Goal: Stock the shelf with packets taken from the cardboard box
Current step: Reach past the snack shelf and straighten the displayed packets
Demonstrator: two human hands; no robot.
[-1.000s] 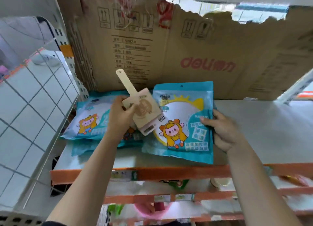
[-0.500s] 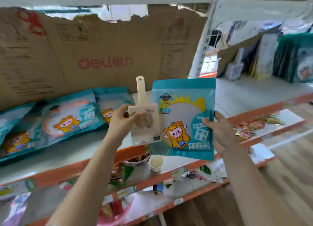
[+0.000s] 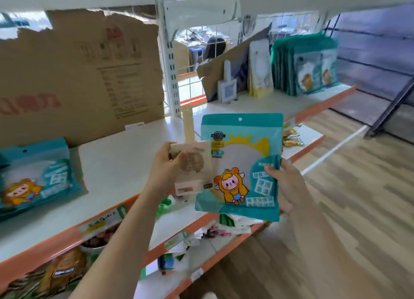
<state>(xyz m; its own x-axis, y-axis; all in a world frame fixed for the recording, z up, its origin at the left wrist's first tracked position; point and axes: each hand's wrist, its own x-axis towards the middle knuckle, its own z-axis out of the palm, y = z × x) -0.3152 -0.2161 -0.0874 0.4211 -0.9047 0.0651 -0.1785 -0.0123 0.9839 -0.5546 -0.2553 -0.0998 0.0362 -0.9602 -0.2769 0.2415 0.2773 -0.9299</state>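
Packet: I see a flat teal packet with a hang hole at the top, a white round panel ringed by yellow sun rays, and a cartoon figure in a yellow hood low on its face. It is held upright in the air, in front of the shelf.
Packet writing: white Chinese characters on teal patches at the right, and a dark emblem at upper left. Both are too blurred for me to read.
Right grip: the right hand clasps the packet's lower right edge, thumb on the front.
Left grip: the left hand grasps a pale wooden paddle by its square body, handle up, against the packet's left edge.
Paddle label: a round brown print and a barcode strip.
Shelf: white board, orange lip; similar teal packets lie at the left.
Backing: a brown cardboard sheet with cut-off red letters.
Far shelf: upright teal packets.
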